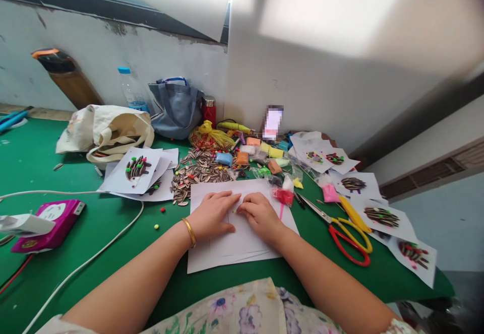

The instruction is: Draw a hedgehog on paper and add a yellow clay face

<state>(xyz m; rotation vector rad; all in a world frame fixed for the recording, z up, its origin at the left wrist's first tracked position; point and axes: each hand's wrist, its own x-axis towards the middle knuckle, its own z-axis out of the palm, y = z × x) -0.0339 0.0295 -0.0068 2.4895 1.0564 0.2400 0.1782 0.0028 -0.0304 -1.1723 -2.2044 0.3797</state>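
Observation:
White paper sheets (223, 251) lie on the green table in front of me. My left hand (214, 215), with a gold bangle at the wrist, rests flat on them, fingers stretched out and thumb apart. My right hand (260, 215) is on the same paper, its fingers curled and pressed together close to the left fingertips. A tiny pale yellowish bit shows by the right fingertips; what they hold, if anything, I cannot make out. Just beyond the paper is a heap of striped sunflower seeds (200, 170). Scissors (340, 230) with red and yellow handles lie right of my right hand.
Clay packets (242, 158) crowd the back middle. Seed pictures on paper lie left (132, 170) and right (381, 216). Cloth bags (176, 107), a water bottle (130, 92) and a phone (272, 122) stand behind. A white cable (94, 253) crosses the left side beside a magenta box (49, 225).

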